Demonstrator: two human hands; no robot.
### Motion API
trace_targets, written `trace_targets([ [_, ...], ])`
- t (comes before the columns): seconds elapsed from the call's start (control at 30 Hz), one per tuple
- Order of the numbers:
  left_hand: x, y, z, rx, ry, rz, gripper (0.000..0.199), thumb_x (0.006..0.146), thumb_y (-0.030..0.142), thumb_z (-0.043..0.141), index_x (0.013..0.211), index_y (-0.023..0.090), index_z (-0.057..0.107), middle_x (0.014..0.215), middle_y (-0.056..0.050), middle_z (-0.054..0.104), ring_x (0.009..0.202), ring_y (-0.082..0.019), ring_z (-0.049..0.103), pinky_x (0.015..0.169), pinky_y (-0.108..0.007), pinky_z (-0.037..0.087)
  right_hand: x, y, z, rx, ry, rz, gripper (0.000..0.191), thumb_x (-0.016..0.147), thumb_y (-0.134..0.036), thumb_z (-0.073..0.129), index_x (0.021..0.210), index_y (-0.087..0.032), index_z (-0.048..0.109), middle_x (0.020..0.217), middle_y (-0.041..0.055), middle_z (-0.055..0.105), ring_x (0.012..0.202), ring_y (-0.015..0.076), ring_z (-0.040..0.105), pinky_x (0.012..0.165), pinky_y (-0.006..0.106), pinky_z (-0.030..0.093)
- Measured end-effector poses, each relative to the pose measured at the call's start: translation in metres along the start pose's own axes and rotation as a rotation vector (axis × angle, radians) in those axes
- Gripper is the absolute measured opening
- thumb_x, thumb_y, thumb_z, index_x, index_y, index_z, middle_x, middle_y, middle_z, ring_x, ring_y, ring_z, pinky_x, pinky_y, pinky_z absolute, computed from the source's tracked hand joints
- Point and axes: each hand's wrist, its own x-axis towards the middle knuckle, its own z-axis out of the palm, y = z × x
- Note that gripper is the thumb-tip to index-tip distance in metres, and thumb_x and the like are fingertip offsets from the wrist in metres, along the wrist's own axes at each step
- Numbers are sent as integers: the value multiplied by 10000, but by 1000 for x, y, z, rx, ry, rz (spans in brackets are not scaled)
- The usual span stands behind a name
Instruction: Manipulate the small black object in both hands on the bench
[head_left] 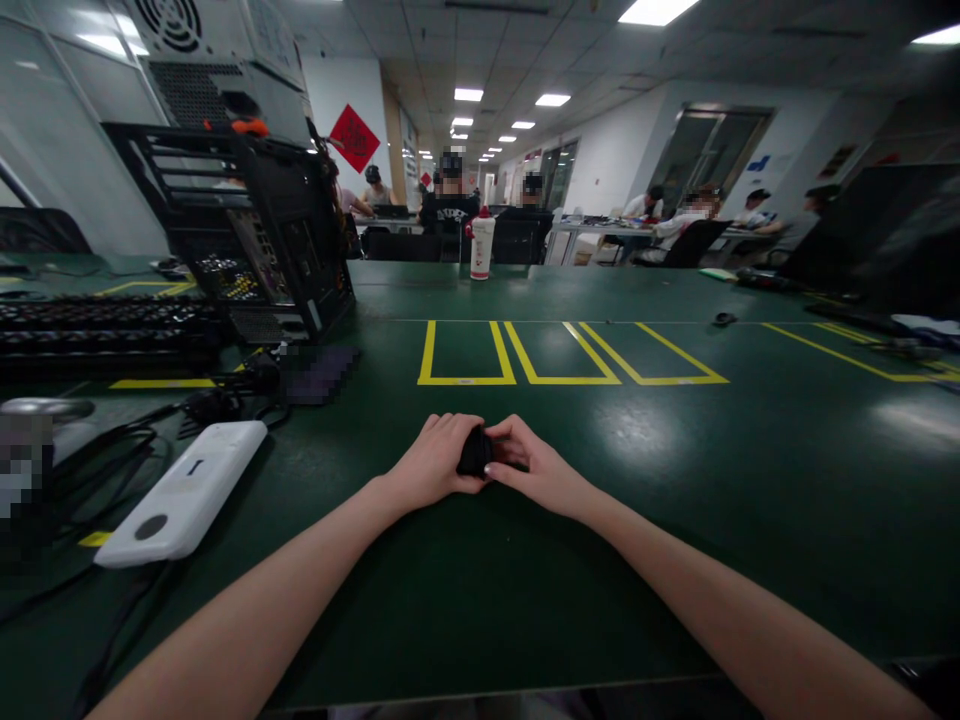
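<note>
Near the middle of the green table (480, 600), a small black rounded object (475, 453) sits between my two hands; its exact kind cannot be made out. My left hand (433, 462) is curled around its left side, thumb toward me and fingers over the far side. From the right, my right hand (538, 466) pinches its edge, with the thumb in front and bent fingers behind. Fingers partly cover the object, and both hands are low over the tabletop.
On the left stand an open black computer case (277, 240), a white power bank-like device (184, 490) and tangled black cables (112, 450). Yellow tape outlines (562, 380) mark the table ahead. Farther off are a white bottle (481, 248) and a small dark item (724, 319). Several people sit beyond.
</note>
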Motion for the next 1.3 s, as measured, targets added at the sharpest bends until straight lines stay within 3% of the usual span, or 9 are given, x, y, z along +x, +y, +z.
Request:
trace_targets([
  [0.17, 1, 1, 1, 14, 15, -8, 589, 638, 362, 668, 1118, 166, 389, 1020, -71, 532, 916, -235, 502, 783, -358, 360, 1, 2, 2, -17, 44, -15, 164, 806, -217, 508, 959, -207, 449, 939, 11, 526, 893, 156, 580, 773, 338, 504],
  [0.37, 1, 2, -1, 3, 5, -7, 574, 640, 340, 671, 1114, 171, 395, 1015, -63, 536, 904, -229, 505, 781, -353, 362, 3, 4, 1, -45, 52, 49, 253, 800, -224, 516, 1042, -213, 442, 1037, 36, 521, 960, 174, 552, 818, 363, 488],
  [0.53, 0, 2, -1, -11, -4, -22, 581, 640, 323, 672, 1125, 178, 387, 1024, -62, 533, 915, -230, 505, 791, -358, 361, -1, -1, -1, -36, 2, 6, 286, 773, -195, 557, 1033, -214, 439, 1042, 22, 517, 979, 164, 550, 865, 355, 468],
  [0.7, 0, 2, -1, -20, 5, -12, 574, 657, 353, 660, 1131, 180, 386, 1029, -63, 532, 925, -231, 504, 795, -358, 362, 0, -2, 1, -135, 70, -44, 148, 808, -223, 510, 953, -208, 488, 970, 12, 523, 933, 157, 556, 831, 347, 480],
  [0.93, 0, 2, 0, -13, 6, -5, 565, 657, 354, 657, 1122, 184, 386, 1023, -59, 533, 911, -223, 504, 787, -354, 362, 2, 0, 1, -94, 45, 40, 253, 797, -216, 521, 1040, -205, 451, 1044, 40, 526, 976, 172, 548, 845, 370, 475],
  [1.2, 0, 0, 1, 10, 8, -3, 584, 629, 332, 673, 1110, 163, 389, 1011, -68, 535, 902, -230, 500, 776, -356, 361, 0, 0, 2, -201, 71, -84, 200, 792, -188, 529, 980, -208, 462, 977, 16, 527, 948, 152, 555, 869, 353, 459],
  [1.3, 1, 1, 1, -1, 4, 5, 567, 648, 352, 660, 1111, 164, 390, 1015, -68, 535, 902, -229, 505, 770, -353, 364, 2, 1, 3, -184, 75, -59, 173, 810, -199, 504, 977, -209, 460, 953, 15, 540, 925, 148, 566, 829, 339, 482],
])
